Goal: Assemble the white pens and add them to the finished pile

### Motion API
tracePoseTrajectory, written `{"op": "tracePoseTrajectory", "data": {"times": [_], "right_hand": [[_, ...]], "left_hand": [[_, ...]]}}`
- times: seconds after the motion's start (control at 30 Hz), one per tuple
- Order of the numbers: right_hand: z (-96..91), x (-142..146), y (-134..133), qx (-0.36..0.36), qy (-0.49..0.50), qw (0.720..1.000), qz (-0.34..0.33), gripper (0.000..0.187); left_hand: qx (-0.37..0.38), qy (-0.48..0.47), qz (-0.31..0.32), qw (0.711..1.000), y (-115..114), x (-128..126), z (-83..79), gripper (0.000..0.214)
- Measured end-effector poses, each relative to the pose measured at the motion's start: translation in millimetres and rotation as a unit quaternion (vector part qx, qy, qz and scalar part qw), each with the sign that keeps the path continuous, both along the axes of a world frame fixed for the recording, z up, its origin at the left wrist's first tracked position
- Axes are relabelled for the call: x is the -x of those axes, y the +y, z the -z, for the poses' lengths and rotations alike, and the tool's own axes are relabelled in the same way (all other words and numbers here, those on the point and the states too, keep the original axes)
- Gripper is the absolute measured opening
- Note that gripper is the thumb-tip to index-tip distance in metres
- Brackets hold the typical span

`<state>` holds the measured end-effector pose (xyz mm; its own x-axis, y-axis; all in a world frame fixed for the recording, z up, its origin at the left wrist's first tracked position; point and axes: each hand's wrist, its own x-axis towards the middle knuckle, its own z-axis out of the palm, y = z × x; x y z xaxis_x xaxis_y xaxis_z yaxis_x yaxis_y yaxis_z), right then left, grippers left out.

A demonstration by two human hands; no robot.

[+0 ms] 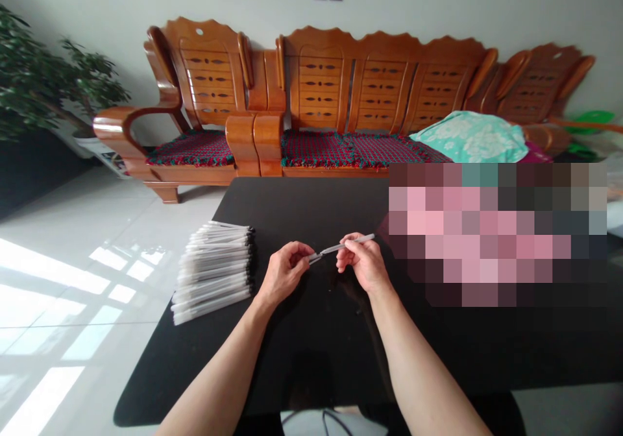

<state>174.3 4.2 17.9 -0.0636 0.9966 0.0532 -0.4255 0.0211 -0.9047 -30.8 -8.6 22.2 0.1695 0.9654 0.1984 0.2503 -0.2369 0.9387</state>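
Observation:
My right hand pinches a slim whitish pen-like stick between thumb and fingertips. One end of the stick sticks out past the hand to the upper right, and the other slants down towards my left hand. Closed fingers of the left hand grip a short thin grey-white piece, which meets the stick's tip; whether the two are joined I cannot tell. To the left of my left hand, a stacked pile of similar whitish sticks with dark ends lies on the black table.
A pixelated patch hides the table's right part. Behind the table stand wooden seats with woven red cushions and a mint floral cloth. A potted plant is at far left. Tiny specks lie near my hands.

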Motion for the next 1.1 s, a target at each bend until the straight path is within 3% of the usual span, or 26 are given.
{"op": "tracePoseTrajectory", "data": {"times": [0.3, 0.47, 0.63, 0.9, 1.1], "right_hand": [[4.1, 4, 0, 0.006, -0.019, 0.999, -0.026, 0.017], [6.3, 3, 2, 0.009, -0.015, 0.999, -0.029, 0.018], [7.1, 5, 1, 0.010, -0.015, 0.999, -0.042, 0.018], [2.3, 4, 1, 0.071, 0.006, 0.997, -0.024, 0.021], [3.4, 2, 2, 0.122, 0.005, 0.992, -0.029, 0.019]], "left_hand": [[0.004, -0.010, 0.015, 1.000, -2, -8, 3.3, 0.021], [-0.012, 0.068, 0.018, 0.997, -1, -8, 4.5, 0.028], [0.012, 0.081, 0.029, 0.996, -1, -9, 8.5, 0.027], [-0.132, 0.197, -0.020, 0.971, -14, -24, -0.1, 0.031], [-0.213, 0.271, -0.031, 0.938, -20, -30, 5.9, 0.030]]}}
